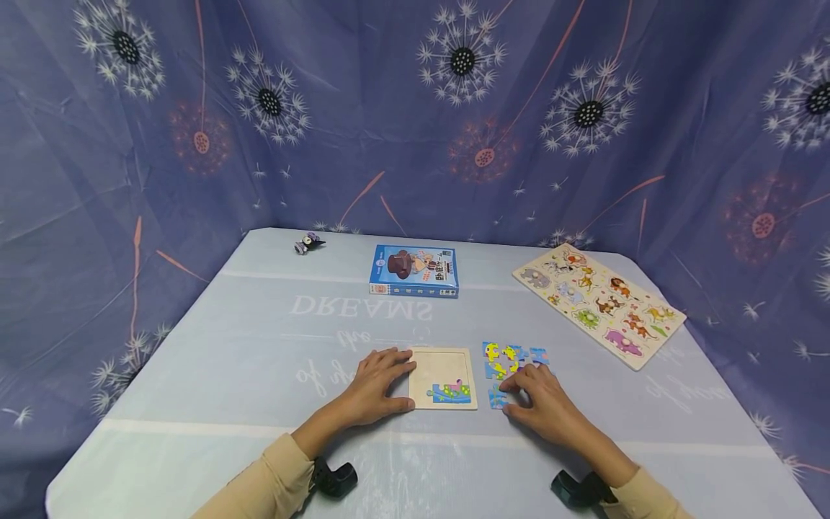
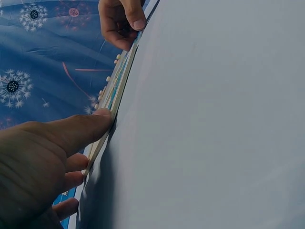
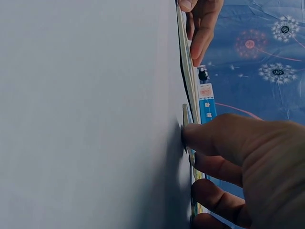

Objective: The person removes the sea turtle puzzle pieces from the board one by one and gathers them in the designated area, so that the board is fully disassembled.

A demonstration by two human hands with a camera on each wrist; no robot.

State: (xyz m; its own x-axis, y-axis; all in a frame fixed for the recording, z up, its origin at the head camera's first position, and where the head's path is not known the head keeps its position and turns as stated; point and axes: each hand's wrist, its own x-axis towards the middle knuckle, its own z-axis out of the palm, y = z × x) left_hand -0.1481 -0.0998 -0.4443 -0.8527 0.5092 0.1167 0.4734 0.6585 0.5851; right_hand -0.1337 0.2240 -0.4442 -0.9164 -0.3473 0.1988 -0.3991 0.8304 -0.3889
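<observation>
A square wooden puzzle tray (image 1: 439,367) lies flat on the table, with a few joined jigsaw pieces (image 1: 452,393) in its lower right part. Along the tray's left edge rests my left hand (image 1: 379,386), fingers spread and thumb at the near corner. In the left wrist view, that thumb (image 2: 102,114) touches the tray's side. My right hand (image 1: 541,404) pinches a blue puzzle piece (image 1: 497,398) by its edge, just right of the tray. Loose, colourful pieces (image 1: 496,370) lie beyond it, some hidden under the right hand's fingers.
Farther back stands a blue box (image 1: 413,270) with a hat picture. An animal peg board (image 1: 599,303) lies at the back right, and a small dark figurine (image 1: 309,243) at the back left. A patterned curtain (image 1: 363,108) hangs behind the table (image 1: 227,375).
</observation>
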